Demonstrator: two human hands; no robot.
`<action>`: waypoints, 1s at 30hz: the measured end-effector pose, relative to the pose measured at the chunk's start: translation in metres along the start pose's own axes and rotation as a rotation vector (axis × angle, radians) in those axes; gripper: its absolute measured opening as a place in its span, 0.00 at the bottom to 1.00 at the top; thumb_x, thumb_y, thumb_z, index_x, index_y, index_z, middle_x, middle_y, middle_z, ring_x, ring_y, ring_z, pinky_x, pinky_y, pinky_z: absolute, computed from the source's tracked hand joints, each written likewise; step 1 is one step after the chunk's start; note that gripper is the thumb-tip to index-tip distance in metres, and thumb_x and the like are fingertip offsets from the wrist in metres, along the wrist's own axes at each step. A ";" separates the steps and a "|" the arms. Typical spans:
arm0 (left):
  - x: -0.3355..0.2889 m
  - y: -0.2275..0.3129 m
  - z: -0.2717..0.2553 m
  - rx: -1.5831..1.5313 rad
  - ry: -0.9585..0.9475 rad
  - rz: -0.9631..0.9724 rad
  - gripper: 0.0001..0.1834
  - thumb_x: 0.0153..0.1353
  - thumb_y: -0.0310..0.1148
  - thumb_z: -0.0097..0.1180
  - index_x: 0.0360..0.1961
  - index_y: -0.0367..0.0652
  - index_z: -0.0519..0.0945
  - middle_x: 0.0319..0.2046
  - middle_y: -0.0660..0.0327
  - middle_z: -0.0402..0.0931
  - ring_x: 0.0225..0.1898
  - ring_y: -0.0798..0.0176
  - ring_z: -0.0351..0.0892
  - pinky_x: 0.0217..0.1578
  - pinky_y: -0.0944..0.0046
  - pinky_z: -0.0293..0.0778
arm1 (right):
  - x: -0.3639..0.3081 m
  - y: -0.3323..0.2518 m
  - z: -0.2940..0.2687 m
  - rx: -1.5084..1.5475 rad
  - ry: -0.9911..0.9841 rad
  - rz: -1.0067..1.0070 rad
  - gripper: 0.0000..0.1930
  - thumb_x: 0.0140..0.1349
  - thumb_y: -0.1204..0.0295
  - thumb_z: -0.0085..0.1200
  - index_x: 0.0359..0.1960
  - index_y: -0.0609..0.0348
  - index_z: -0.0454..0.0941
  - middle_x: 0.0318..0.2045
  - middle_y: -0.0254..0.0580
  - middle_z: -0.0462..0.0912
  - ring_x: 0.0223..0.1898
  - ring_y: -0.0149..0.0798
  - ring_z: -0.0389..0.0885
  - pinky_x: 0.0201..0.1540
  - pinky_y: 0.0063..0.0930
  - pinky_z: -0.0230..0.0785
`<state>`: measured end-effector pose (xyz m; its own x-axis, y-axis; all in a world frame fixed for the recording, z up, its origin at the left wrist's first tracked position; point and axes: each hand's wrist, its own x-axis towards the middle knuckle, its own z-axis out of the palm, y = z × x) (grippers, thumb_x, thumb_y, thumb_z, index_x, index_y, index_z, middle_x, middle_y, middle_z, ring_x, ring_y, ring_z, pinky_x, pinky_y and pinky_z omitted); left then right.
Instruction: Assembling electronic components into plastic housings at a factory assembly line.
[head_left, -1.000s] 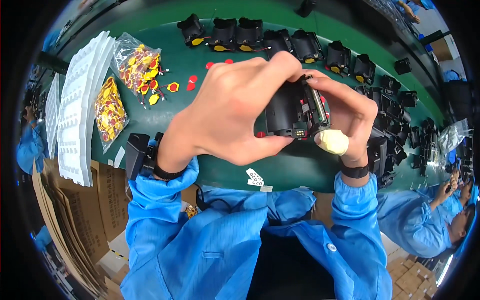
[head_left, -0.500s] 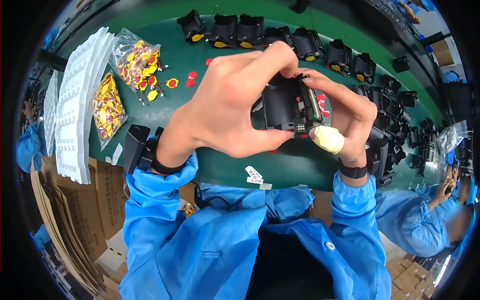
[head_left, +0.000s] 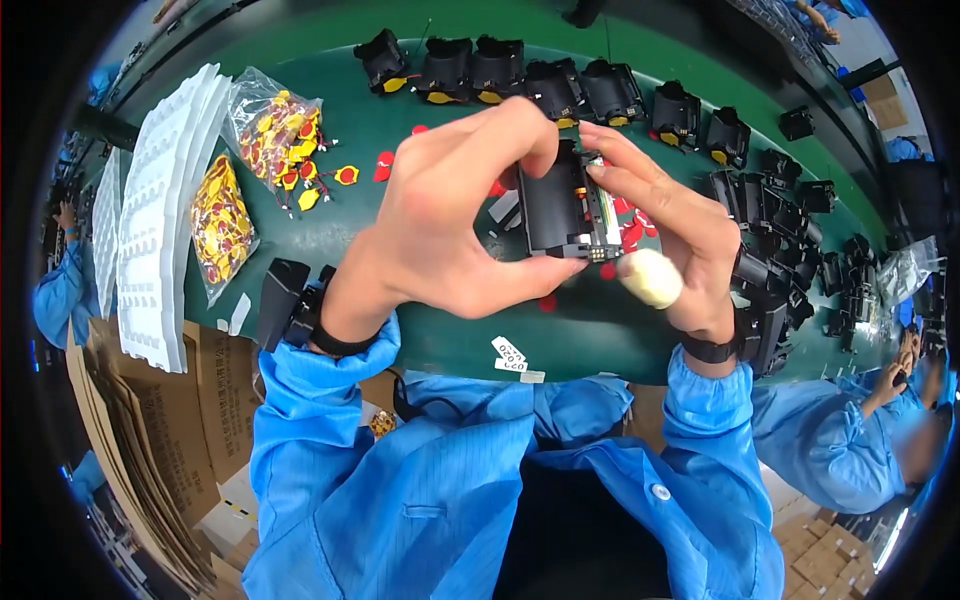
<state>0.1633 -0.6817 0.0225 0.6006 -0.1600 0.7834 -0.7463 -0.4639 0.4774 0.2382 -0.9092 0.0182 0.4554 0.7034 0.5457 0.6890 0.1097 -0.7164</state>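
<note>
Over the table, a black plastic housing [head_left: 553, 212] with an open, curved bay is held up between my hands. My left hand [head_left: 455, 205] grips it, thumb along the lower edge and bent fingers at the top. My right hand [head_left: 690, 225] curls round the right side, its fingertips on the upper right edge. A pale yellow cover [head_left: 652, 278] wraps the right thumb, which lies by the lower right corner. Small gold contacts show at that corner, and a greenish strip runs along the right side. Red round stickers [head_left: 632, 232] lie on the table behind the housing.
Similar black housings [head_left: 445, 70] line the far edge, with more piled at the right [head_left: 765, 215]. Bags of yellow-and-red wired cells [head_left: 222, 225] and white trays [head_left: 165, 220] stand left. White labels [head_left: 508, 352] lie near the front edge. A co-worker in blue [head_left: 840, 440] sits at right.
The housing has tilted, so its bay faces up more and its right side shows more. The fingers of both hands have shifted slightly around it.
</note>
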 end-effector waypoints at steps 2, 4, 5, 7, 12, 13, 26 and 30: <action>0.000 0.005 0.000 0.057 -0.023 0.023 0.28 0.33 0.32 0.73 0.38 0.35 0.75 0.31 0.55 0.75 0.27 0.54 0.75 0.27 0.62 0.73 | -0.006 -0.001 0.003 0.068 0.041 0.077 0.25 0.53 0.73 0.66 0.53 0.70 0.81 0.53 0.58 0.83 0.57 0.54 0.81 0.60 0.41 0.72; 0.000 0.007 0.005 0.153 -0.047 0.074 0.26 0.34 0.27 0.73 0.36 0.31 0.76 0.37 0.46 0.80 0.36 0.47 0.83 0.40 0.56 0.80 | -0.009 -0.005 0.010 0.180 0.199 0.297 0.22 0.57 0.75 0.64 0.55 0.69 0.80 0.50 0.52 0.85 0.49 0.43 0.85 0.54 0.33 0.77; 0.000 0.011 0.006 0.233 -0.086 0.086 0.26 0.32 0.26 0.73 0.36 0.32 0.76 0.42 0.40 0.80 0.38 0.43 0.83 0.39 0.53 0.80 | -0.008 -0.006 0.014 0.164 0.252 0.296 0.19 0.59 0.76 0.63 0.51 0.70 0.81 0.44 0.46 0.86 0.42 0.32 0.85 0.46 0.25 0.79; 0.000 0.013 0.012 0.280 -0.101 0.135 0.27 0.31 0.27 0.73 0.37 0.31 0.76 0.42 0.40 0.80 0.38 0.42 0.83 0.39 0.53 0.80 | -0.004 -0.011 0.022 0.164 0.339 0.325 0.16 0.59 0.76 0.63 0.48 0.70 0.81 0.41 0.45 0.86 0.41 0.32 0.85 0.44 0.25 0.79; -0.003 0.017 0.023 0.468 -0.171 0.308 0.21 0.41 0.28 0.67 0.37 0.29 0.74 0.43 0.36 0.79 0.40 0.36 0.82 0.39 0.50 0.81 | -0.006 -0.004 0.019 0.036 0.311 0.389 0.12 0.56 0.78 0.66 0.40 0.70 0.79 0.30 0.39 0.85 0.31 0.25 0.81 0.34 0.17 0.73; -0.005 0.016 0.027 0.509 -0.156 0.350 0.19 0.46 0.29 0.65 0.37 0.29 0.75 0.43 0.35 0.79 0.40 0.36 0.82 0.40 0.49 0.82 | -0.006 -0.003 0.020 0.030 0.312 0.391 0.12 0.55 0.78 0.67 0.38 0.69 0.79 0.25 0.35 0.83 0.26 0.21 0.76 0.29 0.14 0.69; -0.009 0.023 0.045 -0.294 0.043 -0.381 0.34 0.55 0.15 0.60 0.65 0.28 0.67 0.55 0.43 0.77 0.56 0.52 0.82 0.57 0.58 0.76 | -0.010 -0.007 0.022 -0.439 0.526 0.057 0.16 0.48 0.75 0.71 0.37 0.64 0.78 0.22 0.37 0.79 0.20 0.30 0.78 0.23 0.22 0.72; -0.009 0.024 0.048 -0.127 -0.040 -0.428 0.30 0.56 0.14 0.59 0.62 0.28 0.70 0.49 0.44 0.80 0.48 0.52 0.85 0.49 0.61 0.79 | -0.012 -0.002 0.023 -0.672 0.498 -0.071 0.15 0.50 0.77 0.67 0.38 0.67 0.77 0.23 0.41 0.78 0.20 0.38 0.78 0.22 0.28 0.71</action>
<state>0.1538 -0.7326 0.0076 0.8716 -0.0116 0.4900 -0.4561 -0.3854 0.8022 0.2186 -0.9013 0.0027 0.4853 0.3011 0.8209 0.8429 -0.4108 -0.3476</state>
